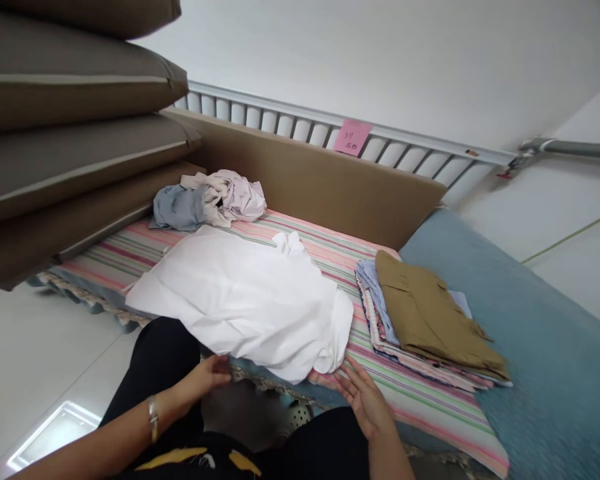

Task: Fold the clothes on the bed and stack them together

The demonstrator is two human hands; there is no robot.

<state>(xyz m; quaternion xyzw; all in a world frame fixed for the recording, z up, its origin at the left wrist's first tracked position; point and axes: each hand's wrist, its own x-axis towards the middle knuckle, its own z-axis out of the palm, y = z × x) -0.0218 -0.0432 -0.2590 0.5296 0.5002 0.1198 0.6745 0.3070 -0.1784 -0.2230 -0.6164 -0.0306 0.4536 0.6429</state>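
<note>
A white garment, perhaps a shirt, lies spread on the striped cloth in front of me, with shallow wrinkles and a bunched far edge. My left hand is at its near edge, fingers loosely bent and thumb apart, with no cloth visibly pinched. At the near right corner, my right hand has its fingers spread, the tips close to the fabric; whether they touch it I cannot tell. To the right sits a stack of folded clothes, topped by an olive-brown garment.
Crumpled grey-blue and pale pink clothes lie at the back left. Thick brown cushions are piled at left. A brown board leans against the white railing, where a pink note hangs. Striped cloth covers the blue surface.
</note>
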